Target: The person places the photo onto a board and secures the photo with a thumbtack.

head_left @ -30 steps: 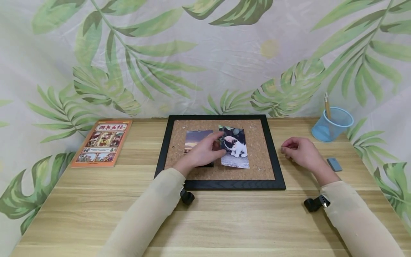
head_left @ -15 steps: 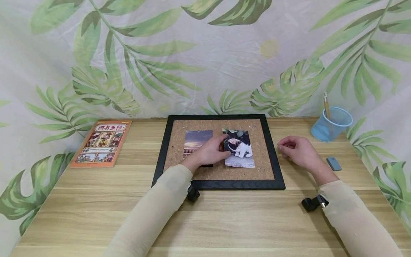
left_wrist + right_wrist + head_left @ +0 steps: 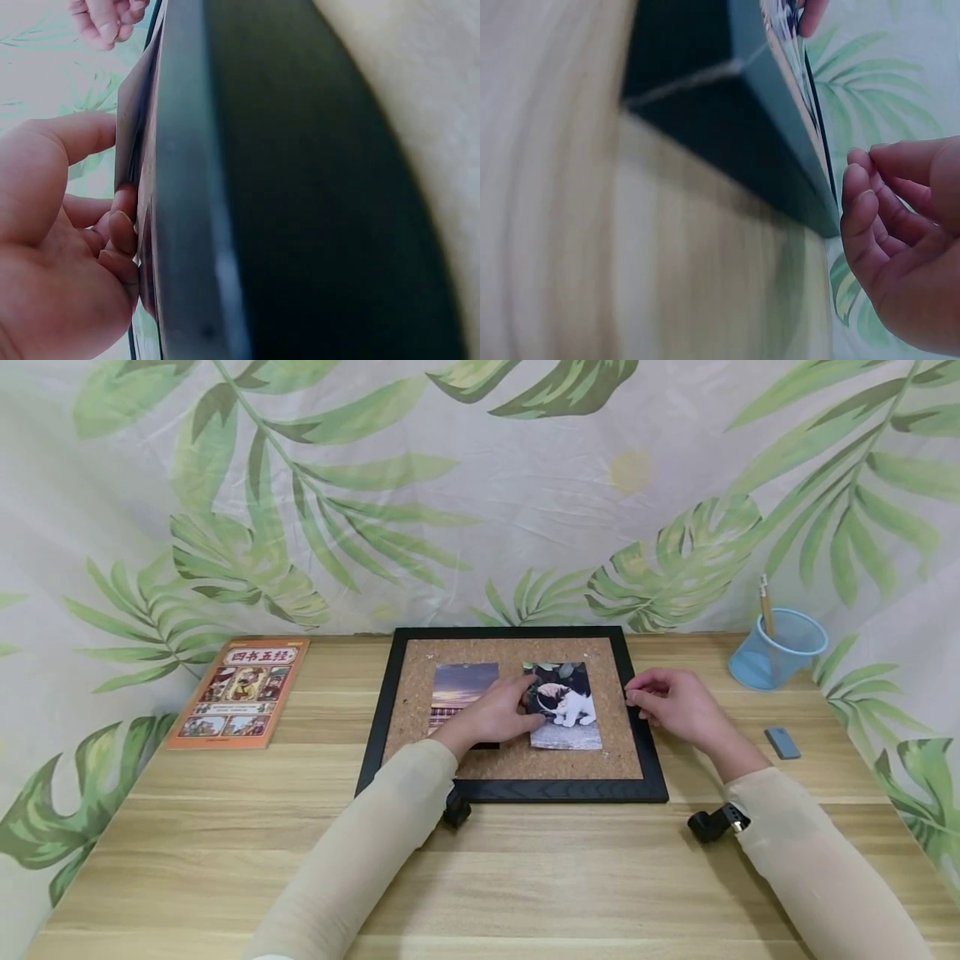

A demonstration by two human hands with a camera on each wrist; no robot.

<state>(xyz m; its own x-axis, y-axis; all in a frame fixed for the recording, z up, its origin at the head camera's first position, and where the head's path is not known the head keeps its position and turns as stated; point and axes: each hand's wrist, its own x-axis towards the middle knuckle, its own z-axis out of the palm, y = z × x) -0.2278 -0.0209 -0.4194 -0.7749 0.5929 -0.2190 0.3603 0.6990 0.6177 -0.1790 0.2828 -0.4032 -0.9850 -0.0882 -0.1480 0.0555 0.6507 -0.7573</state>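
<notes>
My left hand [image 3: 495, 710] pinches the left edge of a cat photo [image 3: 566, 727], thumb on its face and fingertips behind it, as the left wrist view shows. The photo lies over the right half of a black-framed cork board [image 3: 558, 791]. Beside it, partly hidden under my left hand, is a sunset photo [image 3: 461, 681] on the cork. At the board's right frame hovers my right hand [image 3: 678, 706], thumb and fingertips brought together. Whether something tiny sits between those fingertips [image 3: 859, 157] I cannot make out.
Small clear pins [image 3: 587, 653] stand near the cork's corners. An orange book [image 3: 240, 693] lies at left. A blue mesh pen cup [image 3: 772, 652] with pencils stands back right, and a blue-grey eraser [image 3: 782, 743] lies in front of it. A leaf-print curtain [image 3: 525, 527] hangs behind the table.
My left hand has shifted the cat photo right and slightly down, and the photo sits straighter. The right hand has moved left, from beside the board to its right frame.
</notes>
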